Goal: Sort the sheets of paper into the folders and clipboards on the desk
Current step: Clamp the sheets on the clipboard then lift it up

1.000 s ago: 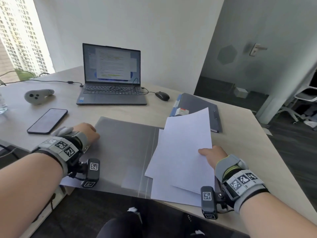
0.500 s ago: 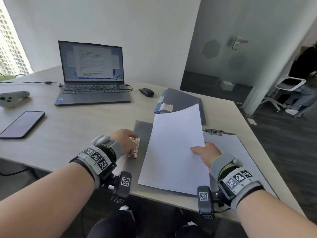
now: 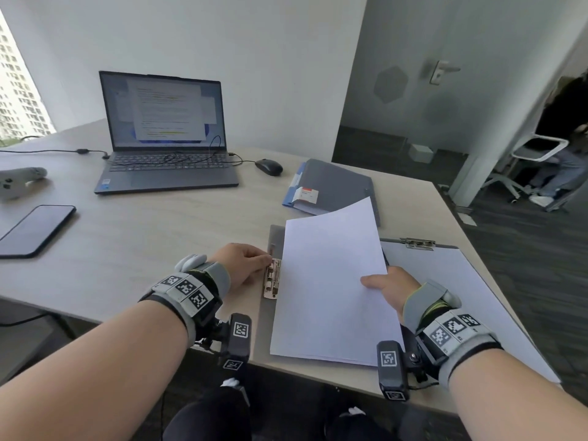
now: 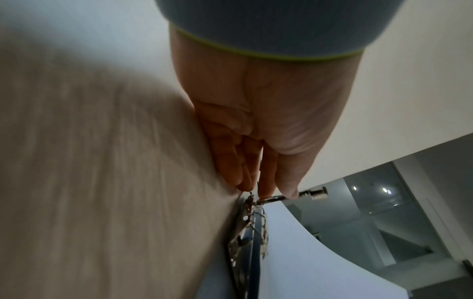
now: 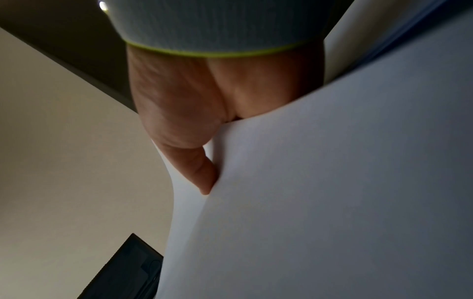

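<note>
Pale wood-grain desk [image 3: 159, 237] is filling the lower half of the head view, with a white wall and a grey glass partition standing behind it. Taking the grey folder [image 3: 270, 326] at the desk's near edge as the landmark: it is lying open and flat, and its gold-coloured metal clip [image 3: 272, 278] is running along its left margin. The left hand [image 3: 241, 265] is sitting just left of that clip, thumb and fingertips [image 4: 266, 188] pinching the clip's small lever. White sheets of paper [image 3: 331, 288] are covering most of the folder, blank and faintly bluish, their far corner curling upward; the right hand [image 3: 388, 288] is gripping their right edge, thumb on top and fingers hidden underneath. Just right of the folder a clipboard [image 3: 458, 281] is lying with a white sheet under its steel clamp, its far right corner nearing the desk's edge. Beyond the folder a second grey folder [image 3: 337, 186] is resting closed — its blue spine and a small label are showing.

Much of the open folder is lying unseen beneath the paper, and the right wrist view is showing little but paper and thumb. Left of the folder bare desk is stretching toward a phone [image 3: 35, 230], a laptop [image 3: 165, 138] and a mouse [image 3: 269, 167].
</note>
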### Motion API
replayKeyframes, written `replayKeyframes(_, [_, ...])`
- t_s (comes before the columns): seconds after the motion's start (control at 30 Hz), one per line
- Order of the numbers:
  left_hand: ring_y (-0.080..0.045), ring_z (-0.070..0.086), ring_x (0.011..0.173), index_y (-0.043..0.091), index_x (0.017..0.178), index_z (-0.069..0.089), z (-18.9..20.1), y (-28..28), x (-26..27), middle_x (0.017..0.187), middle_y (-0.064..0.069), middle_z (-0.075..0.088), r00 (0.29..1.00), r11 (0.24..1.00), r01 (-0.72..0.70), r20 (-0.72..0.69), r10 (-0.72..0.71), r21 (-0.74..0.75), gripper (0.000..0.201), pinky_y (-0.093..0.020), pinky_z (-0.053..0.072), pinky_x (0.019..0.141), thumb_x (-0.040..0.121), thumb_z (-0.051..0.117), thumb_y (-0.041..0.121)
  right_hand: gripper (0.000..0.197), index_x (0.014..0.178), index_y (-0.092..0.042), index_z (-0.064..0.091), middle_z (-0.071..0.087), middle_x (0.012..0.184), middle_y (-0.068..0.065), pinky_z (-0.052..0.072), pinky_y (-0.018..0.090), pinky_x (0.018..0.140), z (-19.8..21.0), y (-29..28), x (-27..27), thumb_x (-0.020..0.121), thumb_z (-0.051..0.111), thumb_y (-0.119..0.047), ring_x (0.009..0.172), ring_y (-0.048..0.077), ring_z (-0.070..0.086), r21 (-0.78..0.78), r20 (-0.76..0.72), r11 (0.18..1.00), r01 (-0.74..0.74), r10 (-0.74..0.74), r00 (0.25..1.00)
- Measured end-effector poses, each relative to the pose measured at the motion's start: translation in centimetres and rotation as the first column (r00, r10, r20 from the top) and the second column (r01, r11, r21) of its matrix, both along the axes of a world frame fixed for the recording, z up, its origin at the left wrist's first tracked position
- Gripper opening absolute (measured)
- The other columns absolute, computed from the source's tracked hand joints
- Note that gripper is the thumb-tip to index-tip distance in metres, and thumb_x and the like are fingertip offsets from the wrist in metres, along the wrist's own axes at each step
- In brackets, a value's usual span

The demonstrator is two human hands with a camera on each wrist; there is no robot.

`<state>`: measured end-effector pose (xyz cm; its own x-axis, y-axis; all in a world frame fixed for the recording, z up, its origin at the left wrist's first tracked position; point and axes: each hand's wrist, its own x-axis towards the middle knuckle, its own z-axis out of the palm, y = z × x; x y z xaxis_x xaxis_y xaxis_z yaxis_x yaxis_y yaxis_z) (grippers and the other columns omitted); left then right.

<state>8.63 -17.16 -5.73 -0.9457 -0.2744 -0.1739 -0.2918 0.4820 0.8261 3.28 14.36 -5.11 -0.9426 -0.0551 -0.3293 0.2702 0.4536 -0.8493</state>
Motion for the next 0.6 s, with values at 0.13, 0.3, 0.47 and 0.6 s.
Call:
replayKeyframes(0.13, [-0.015,0.057,0.055,0.027,0.077,0.075,0.3,0.4,-0.9,0.068,0.006,0.07,0.999,0.998,-0.047,0.007,0.047,0.052,0.019,-0.028,0.054,0.065,0.087,0.069,0.042,0.037,0.105,-0.007,0.069,0.075,0.101,0.014,0.055,0.055,0.09,-0.2,-0.1,0.0,0.074,0.077,-0.025,0.091,0.037,0.071,-0.029,0.023,0.999,0.025,-0.025,0.999])
replayKeyframes(0.3, [-0.016,0.056,0.052,0.025,0.077,0.075,0.1,0.4,-1.4,0.067,0.002,0.07,0.998,0.995,-0.07,0.007,0.07,0.071,0.015,-0.028,0.055,0.063,0.086,0.071,0.037,0.022,0.102,-0.005,0.067,0.073,0.101,0.018,0.054,0.055,0.09,0.3,-0.6,0.1,0.085,0.073,-0.017,0.093,0.038,0.069,-0.025,0.036,0.999,0.02,-0.019,0.999])
replayKeyframes(0.47, [-0.013,0.057,0.053,0.025,0.078,0.076,0.0,0.5,-0.9,0.069,0.005,0.071,0.998,0.997,-0.062,-0.012,0.063,0.038,0.015,-0.022,0.05,0.059,0.085,0.07,0.035,0.051,0.113,-0.003,0.063,0.072,0.105,0.017,0.055,0.055,0.089,-0.2,-0.4,-0.2,0.072,0.08,-0.028,0.093,0.038,0.07,0.002,0.037,1.0,0.021,-0.021,0.999])
replayKeyframes(0.6, [-0.013,0.058,0.055,0.026,0.077,0.076,0.0,0.5,-0.7,0.069,0.007,0.071,0.998,0.998,-0.063,-0.028,0.063,0.012,0.014,-0.023,0.051,0.06,0.085,0.07,0.036,0.027,0.107,-0.003,0.064,0.071,0.104,0.018,0.053,0.056,0.092,0.5,-0.6,0.1,0.085,0.073,-0.015,0.096,0.039,0.068,0.009,0.037,0.999,0.035,-0.035,0.999])
